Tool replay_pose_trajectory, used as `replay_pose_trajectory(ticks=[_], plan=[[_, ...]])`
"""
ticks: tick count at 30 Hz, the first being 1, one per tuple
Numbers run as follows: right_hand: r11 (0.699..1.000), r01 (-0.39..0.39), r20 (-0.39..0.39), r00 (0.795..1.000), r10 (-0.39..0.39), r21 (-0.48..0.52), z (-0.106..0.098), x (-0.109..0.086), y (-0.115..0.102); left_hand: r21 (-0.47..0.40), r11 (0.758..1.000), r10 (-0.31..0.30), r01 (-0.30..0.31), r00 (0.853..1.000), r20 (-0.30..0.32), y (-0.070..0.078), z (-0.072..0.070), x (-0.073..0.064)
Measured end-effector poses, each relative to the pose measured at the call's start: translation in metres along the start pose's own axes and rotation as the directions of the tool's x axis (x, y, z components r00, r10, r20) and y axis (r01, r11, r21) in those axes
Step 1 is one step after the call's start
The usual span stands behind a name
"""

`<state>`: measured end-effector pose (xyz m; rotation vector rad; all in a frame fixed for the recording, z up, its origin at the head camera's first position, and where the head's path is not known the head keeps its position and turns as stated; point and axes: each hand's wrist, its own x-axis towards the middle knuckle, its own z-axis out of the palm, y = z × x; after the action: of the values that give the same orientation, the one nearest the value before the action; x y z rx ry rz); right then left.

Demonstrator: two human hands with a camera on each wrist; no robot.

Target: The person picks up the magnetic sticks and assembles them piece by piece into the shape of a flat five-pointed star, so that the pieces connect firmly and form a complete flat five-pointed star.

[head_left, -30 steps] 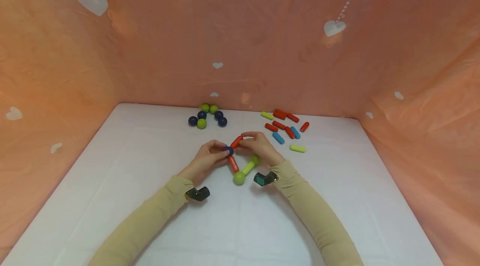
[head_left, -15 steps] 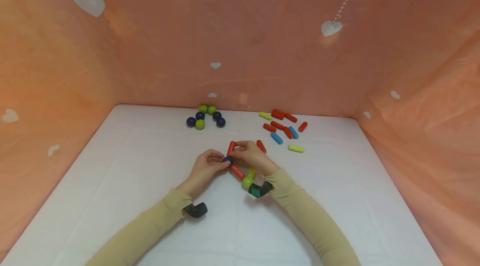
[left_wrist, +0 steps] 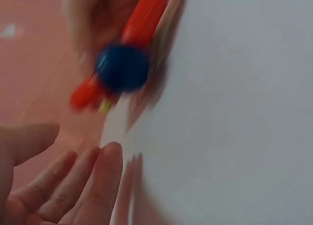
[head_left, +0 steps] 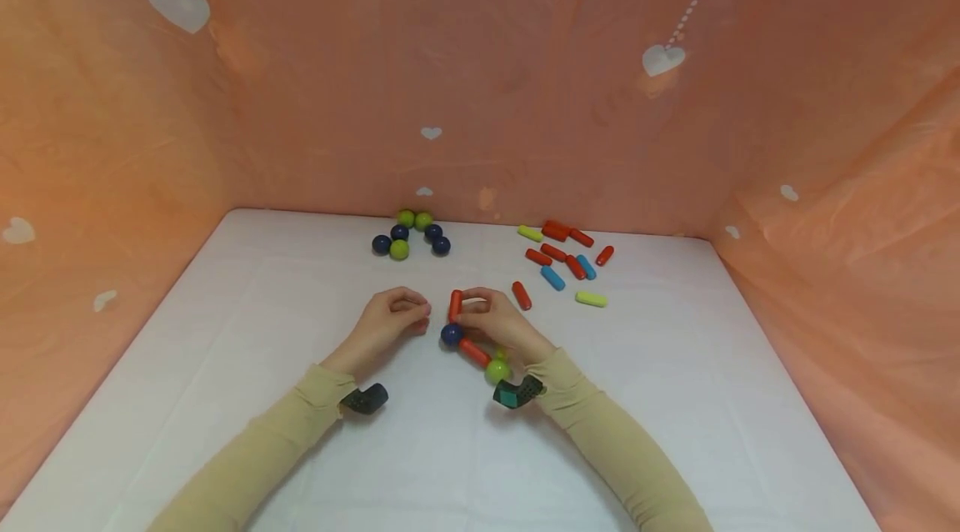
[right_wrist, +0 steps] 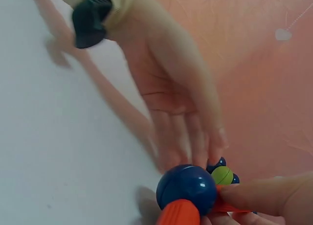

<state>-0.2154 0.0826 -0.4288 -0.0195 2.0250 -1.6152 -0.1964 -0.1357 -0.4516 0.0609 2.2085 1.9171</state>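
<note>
My right hand (head_left: 501,323) pinches a red stick (head_left: 455,305) that joins a dark blue ball (head_left: 452,334). From that ball a second red stick (head_left: 475,353) runs to a green ball (head_left: 497,371); more green behind it is mostly hidden by my right hand and wrist. In the right wrist view, my thumb lies along the red stick beside the blue ball (right_wrist: 186,190). My left hand (head_left: 386,322) is left of the blue ball, apart from it, holding nothing. Its fingers (left_wrist: 105,181) extend loosely below the blue ball (left_wrist: 122,67) in the left wrist view.
A loose red stick (head_left: 521,295) lies just beyond my right hand. Red, blue and yellow-green sticks (head_left: 553,278) lie at the back right. Several blue and green balls (head_left: 399,249) sit at the back left. An orange cloth (head_left: 480,82) hangs behind the white table (head_left: 300,265).
My left hand has let go of the blue ball and moved left. The joined pieces have turned and come nearer. A loose red stick now shows beyond my right hand.
</note>
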Motion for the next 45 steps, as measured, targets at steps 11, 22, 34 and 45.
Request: replay_pose_trajectory(ticks=[11,22,34,45], plan=[[0.999,-0.019,0.015,1.0,0.019,-0.047,0.002,-0.002,-0.004,0.15,0.978,0.179,-0.146,0.955,-0.238,0.016,-0.057,0.046],[0.998,-0.02,0.034,0.999,0.022,-0.06,0.003,-0.001,0.0,0.453,0.866,0.279,-0.21,0.956,-0.091,0.014,-0.048,0.069],[0.997,0.001,0.041,0.999,0.002,-0.074,0.002,-0.001,-0.001,0.565,0.792,0.27,-0.231,0.963,0.015,0.017,-0.027,0.079],[0.995,0.024,0.05,0.999,-0.019,-0.093,0.002,-0.001,-0.001,0.204,0.975,0.063,-0.089,0.989,0.13,0.014,-0.014,0.061]])
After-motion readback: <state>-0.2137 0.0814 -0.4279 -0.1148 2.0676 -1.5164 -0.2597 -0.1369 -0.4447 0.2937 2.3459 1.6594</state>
